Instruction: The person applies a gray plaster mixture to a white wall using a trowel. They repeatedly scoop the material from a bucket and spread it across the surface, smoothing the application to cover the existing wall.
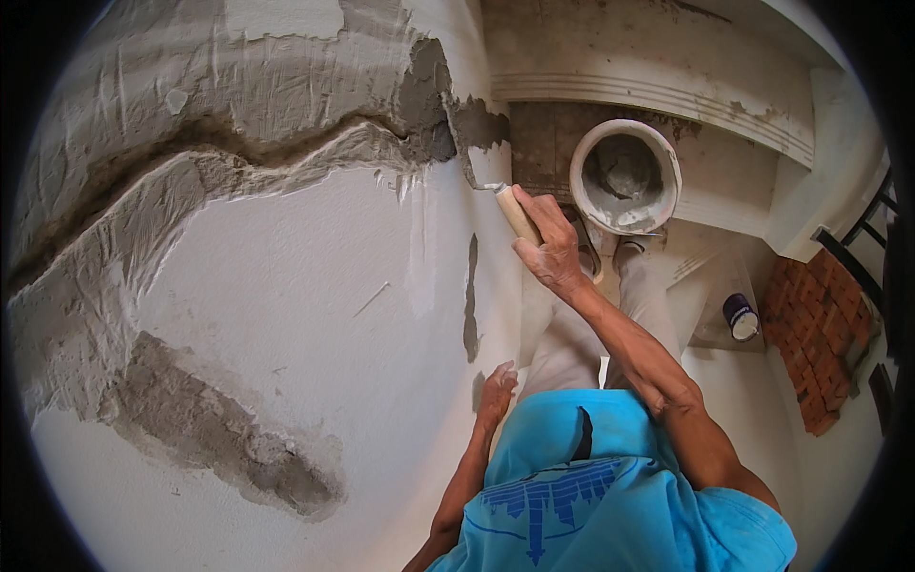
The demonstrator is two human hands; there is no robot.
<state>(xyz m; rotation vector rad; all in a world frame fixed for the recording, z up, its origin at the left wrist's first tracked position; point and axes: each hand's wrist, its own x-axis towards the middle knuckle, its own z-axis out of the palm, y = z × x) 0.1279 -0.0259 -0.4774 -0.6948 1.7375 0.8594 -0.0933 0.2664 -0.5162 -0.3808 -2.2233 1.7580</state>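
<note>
My right hand (551,246) is closed round the light wooden handle of a trowel (518,215). The trowel's thin blade, seen nearly edge-on, meets the wall beside a dark, wet patch of mortar (425,100). From that patch a deep, jagged groove (229,143) runs left across the rough grey plaster. Lower down, my left hand (497,392) is by the white wall (315,276), its fingers loosely extended with nothing visible in them. A narrow dark mortar strip (471,300) lies on the wall just above it.
A pale round bucket (579,181) with grey mortar inside stands by my feet, below a step (658,105). To the right are a small dark can (740,316), a stack of red bricks (815,334) and a dark railing (848,257). Another rough grey patch (219,419) marks the lower wall.
</note>
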